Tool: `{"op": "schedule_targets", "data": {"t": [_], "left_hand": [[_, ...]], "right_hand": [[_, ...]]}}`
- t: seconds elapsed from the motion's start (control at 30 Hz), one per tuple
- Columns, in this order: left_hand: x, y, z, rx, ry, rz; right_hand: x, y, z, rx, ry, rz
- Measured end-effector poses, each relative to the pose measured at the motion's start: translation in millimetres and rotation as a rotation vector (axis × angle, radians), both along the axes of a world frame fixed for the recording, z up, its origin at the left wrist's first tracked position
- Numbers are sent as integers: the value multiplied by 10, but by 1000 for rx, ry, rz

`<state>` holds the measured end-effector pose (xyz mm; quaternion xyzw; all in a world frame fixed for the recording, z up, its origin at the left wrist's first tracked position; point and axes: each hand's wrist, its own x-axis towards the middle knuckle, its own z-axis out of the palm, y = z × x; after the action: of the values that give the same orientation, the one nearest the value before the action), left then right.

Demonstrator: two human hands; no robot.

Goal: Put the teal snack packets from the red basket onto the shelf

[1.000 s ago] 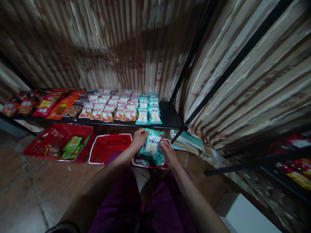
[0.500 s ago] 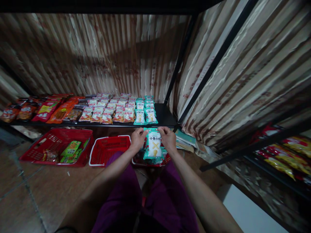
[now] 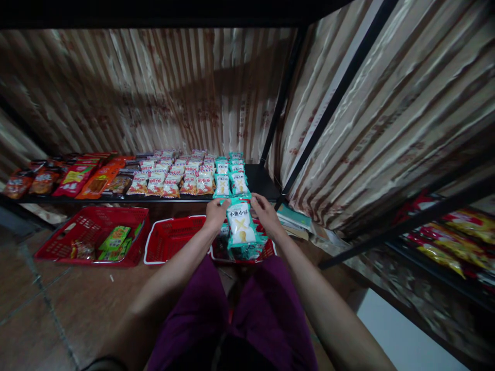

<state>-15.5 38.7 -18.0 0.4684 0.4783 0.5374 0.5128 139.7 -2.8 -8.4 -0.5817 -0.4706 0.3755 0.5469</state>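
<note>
A teal and white snack bag (image 3: 241,224) hangs in front of the shelf edge, its printed front facing me. My left hand (image 3: 216,212) pinches its upper left corner. At the upper right corner, my right hand (image 3: 265,212) is closed with thumb and fingers on the bag's edge. Just beyond the bag's top, matching teal bags (image 3: 240,182) stand in two columns on the black shelf (image 3: 263,186). Below the held bag, more teal packets (image 3: 253,250) lie in a red basket (image 3: 270,251), partly hidden by it.
White and red snack bags (image 3: 157,183) and orange and red packets (image 3: 98,178) line the shelf leftward. A red basket with a white rim (image 3: 170,242) and another holding green packets (image 3: 88,219) stand on the floor. Black posts (image 3: 284,98) and books (image 3: 294,219) are at right.
Both hands have raised the teal snack bag slightly toward the shelf edge, and its top now overlaps the front of the shelf. My right hand's fingers have straightened somewhat.
</note>
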Motion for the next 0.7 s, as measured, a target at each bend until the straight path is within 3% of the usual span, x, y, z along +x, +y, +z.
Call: {"op": "schedule_targets", "data": {"t": [0.17,0.33,0.5,0.7], "left_hand": [[47,148,39,24,117,129],[77,176,83,27,233,195],[130,140,128,-9,262,229],[127,198,127,-76,179,195]], "right_hand": [[-40,-344,-162,-239,429,161],[-171,-537,-336,-180,729,66],[-368,-583,-404,-173,847,-60],[-459,-603,-484,-190,819,-116]]}}
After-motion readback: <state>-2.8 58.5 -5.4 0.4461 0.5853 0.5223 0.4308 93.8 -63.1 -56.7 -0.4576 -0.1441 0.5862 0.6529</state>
